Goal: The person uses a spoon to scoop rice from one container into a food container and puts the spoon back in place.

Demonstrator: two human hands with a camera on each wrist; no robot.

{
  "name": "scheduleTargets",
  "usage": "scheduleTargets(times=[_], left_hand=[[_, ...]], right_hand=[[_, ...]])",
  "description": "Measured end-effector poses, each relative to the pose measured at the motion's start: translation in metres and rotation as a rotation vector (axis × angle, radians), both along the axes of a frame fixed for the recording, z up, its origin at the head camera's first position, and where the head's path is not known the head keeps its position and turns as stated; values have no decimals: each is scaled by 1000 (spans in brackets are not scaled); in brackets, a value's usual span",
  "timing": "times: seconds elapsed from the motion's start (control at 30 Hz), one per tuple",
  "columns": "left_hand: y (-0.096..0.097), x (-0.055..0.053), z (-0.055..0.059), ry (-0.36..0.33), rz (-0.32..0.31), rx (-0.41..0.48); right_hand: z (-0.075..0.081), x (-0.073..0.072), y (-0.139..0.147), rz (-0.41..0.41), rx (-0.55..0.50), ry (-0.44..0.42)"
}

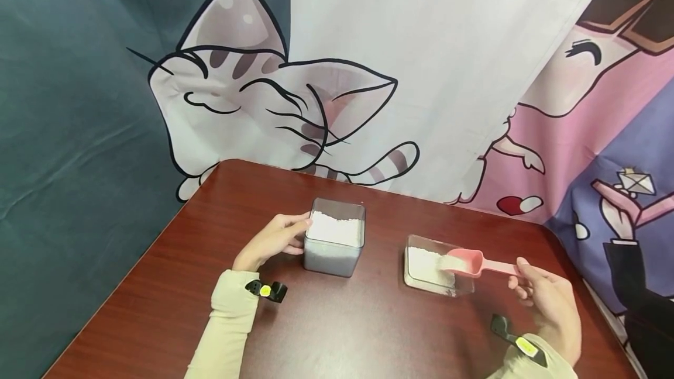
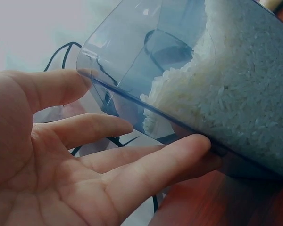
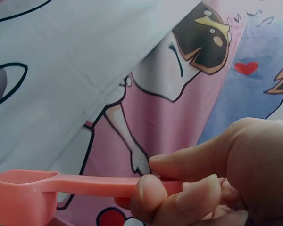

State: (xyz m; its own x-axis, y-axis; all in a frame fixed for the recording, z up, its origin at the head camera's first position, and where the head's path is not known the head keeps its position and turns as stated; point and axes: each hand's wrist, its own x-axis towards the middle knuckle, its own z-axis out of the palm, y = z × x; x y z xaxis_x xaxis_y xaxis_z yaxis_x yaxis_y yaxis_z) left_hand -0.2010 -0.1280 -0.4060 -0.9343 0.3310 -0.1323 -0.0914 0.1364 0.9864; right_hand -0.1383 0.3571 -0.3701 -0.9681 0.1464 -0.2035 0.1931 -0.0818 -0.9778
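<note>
My left hand (image 1: 274, 240) touches the left side of a clear, grey-tinted square container (image 1: 333, 257), its fingers lightly bent along the wall. Inside lies white rice (image 2: 245, 89), heaped higher against one side in the left wrist view. A pink scoop (image 1: 468, 262) is held by the end of its handle between the thumb and fingers of my right hand (image 1: 553, 300). The scoop's bowl, with rice at its mouth, overlaps the right part of a low clear box (image 1: 415, 241). White grains (image 1: 425, 265) cover the left part of that box.
Both containers stand on a reddish-brown wooden table (image 1: 310, 332), with a gap between them. Behind it hangs a curtain (image 1: 447, 57) printed with a cat and cartoon figures. Black straps with yellow tags circle both wrists.
</note>
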Motion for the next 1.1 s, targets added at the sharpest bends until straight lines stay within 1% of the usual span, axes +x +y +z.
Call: scheduleTargets(times=[0.13, 0.23, 0.33, 0.5, 0.73, 0.87, 1.1], left_hand=[[1, 0, 1, -4, 14, -3], [1, 1, 1, -21, 27, -2], [1, 2, 1, -23, 24, 3], [1, 2, 1, -21, 30, 6], [1, 2, 1, -8, 14, -4], [0, 3, 1, -6, 10, -3], [1, 4, 2, -8, 12, -9]], right_hand=[[7, 3, -4, -58, 40, 31], [10, 4, -8, -88, 88, 43], [12, 5, -12, -107, 103, 53], [14, 5, -14, -114, 83, 72], [12, 4, -13, -113, 124, 31], [11, 1, -13, -104, 92, 13], [11, -5, -24, -63, -22, 25]])
